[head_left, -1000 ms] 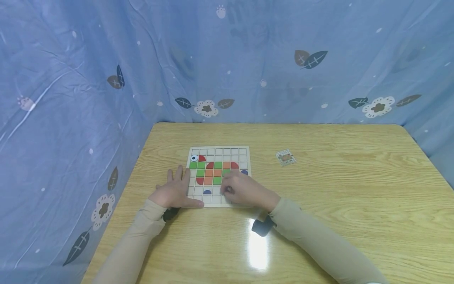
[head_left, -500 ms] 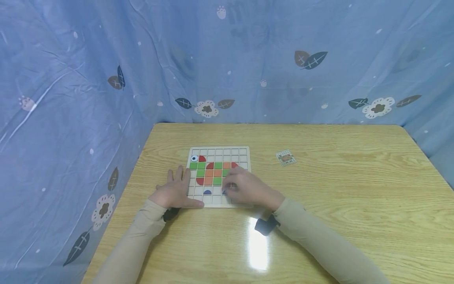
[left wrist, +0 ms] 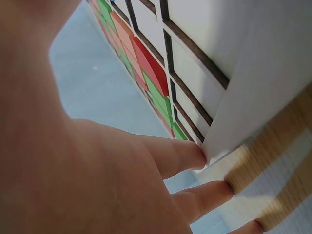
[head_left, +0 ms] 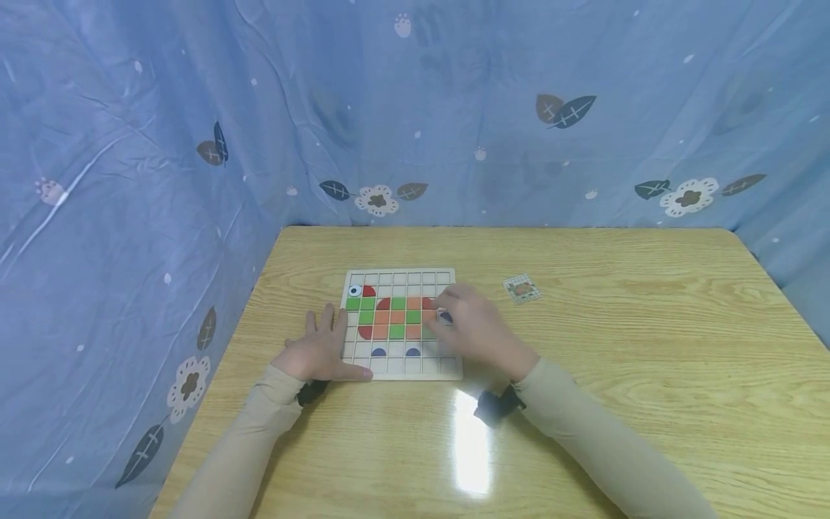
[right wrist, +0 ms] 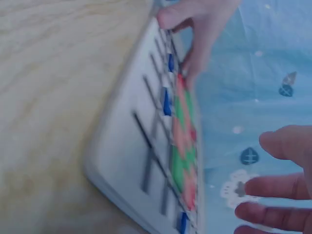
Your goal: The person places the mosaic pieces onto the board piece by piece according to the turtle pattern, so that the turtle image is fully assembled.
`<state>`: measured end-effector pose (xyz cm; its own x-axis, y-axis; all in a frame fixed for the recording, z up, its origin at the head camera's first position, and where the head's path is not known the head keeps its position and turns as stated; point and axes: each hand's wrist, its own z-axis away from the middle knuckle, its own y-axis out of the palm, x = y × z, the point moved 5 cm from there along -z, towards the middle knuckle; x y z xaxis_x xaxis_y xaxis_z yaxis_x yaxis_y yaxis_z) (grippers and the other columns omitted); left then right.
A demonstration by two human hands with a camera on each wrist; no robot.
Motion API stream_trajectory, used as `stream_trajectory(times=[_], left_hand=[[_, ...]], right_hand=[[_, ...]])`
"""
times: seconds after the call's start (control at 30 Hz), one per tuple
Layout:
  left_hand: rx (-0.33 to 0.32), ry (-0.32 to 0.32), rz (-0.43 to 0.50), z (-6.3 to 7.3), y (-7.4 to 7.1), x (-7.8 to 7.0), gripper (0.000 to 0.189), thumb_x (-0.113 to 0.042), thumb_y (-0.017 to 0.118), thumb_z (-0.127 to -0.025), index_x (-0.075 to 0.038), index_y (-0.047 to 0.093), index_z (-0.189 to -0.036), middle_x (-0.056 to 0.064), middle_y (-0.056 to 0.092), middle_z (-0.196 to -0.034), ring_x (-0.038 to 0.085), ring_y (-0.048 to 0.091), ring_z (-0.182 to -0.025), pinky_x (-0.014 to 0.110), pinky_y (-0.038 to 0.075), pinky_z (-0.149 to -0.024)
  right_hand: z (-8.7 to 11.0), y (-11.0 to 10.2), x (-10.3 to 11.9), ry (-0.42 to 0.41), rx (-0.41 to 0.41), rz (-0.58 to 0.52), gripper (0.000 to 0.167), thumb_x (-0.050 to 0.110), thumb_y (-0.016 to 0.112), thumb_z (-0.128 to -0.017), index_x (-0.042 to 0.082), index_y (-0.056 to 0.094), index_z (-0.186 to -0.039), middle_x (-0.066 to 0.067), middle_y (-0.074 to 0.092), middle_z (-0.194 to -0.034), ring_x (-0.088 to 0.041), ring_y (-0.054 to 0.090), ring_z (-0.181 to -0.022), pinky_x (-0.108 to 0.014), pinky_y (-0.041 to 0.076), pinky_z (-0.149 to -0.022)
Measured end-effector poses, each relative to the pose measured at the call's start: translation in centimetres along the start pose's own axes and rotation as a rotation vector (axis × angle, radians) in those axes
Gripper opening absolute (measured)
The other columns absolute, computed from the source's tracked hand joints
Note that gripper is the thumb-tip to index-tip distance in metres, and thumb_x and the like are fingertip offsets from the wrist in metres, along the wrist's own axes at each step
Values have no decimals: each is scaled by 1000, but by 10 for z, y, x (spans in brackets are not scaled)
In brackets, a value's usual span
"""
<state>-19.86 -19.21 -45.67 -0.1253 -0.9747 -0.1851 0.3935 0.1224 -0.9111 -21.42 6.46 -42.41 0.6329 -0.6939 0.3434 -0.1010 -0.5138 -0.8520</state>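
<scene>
A white grid board (head_left: 398, 278) lies on the table, bearing green, orange and red tiles in an animal-like figure with an eye tile (head_left: 354, 290). Two blue half-circle tiles (head_left: 379, 352) sit in a lower row; a third blue tile (head_left: 446, 317) is at the right edge. My left hand (head_left: 315, 347) rests along the board's left side, fingers spread; in the left wrist view its fingertips (left wrist: 195, 153) touch the edge. Blurred, my right hand (head_left: 478, 328) is over the board's right side. Its fingers (right wrist: 278, 187) are extended in the right wrist view, with nothing between them.
A small card (head_left: 521, 288) printed with a similar figure lies to the right of the board on the wooden table (head_left: 635, 324). A blue curtain (head_left: 454, 108) hangs behind the table and along its left side.
My right hand has lifted off the lower rows and moved right and away, its fingers opening. The right blue half-circle in the lower row is now uncovered. The left hand stays put.
</scene>
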Motion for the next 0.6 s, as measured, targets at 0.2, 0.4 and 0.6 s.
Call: stream_trajectory(times=[0.2, 0.4, 0.6], left_hand=[[-1, 1, 10, 1, 0, 0, 134, -71, 81, -75, 3, 15, -164, 33, 9, -170, 65, 9, -152, 92, 27, -96], [-2, 3, 3, 1, 1, 0, 134, -72, 81, -75, 4, 15, -164, 33, 9, -170, 65, 10, -151, 92, 29, -95], [-5, 2, -12, 0, 1, 0, 134, -73, 81, -74, 4, 18, -164, 33, 11, -169, 65, 11, -151, 91, 30, -94]], right_hand=[[2, -25, -8, 135, 62, 36, 47, 40, 69, -98, 1, 72, -125, -17, 67, -132, -40, 56, -127, -53, 48, -108], [9, -49, -16, 151, 40, 49, 59, 43, 71, -98, -1, 64, -136, -23, 60, -141, -46, 49, -135, -60, 43, -111], [18, -66, -23, 166, 32, 97, 66, 47, 69, -99, 0, 57, -145, -27, 49, -154, -54, 37, -145, -68, 28, -120]])
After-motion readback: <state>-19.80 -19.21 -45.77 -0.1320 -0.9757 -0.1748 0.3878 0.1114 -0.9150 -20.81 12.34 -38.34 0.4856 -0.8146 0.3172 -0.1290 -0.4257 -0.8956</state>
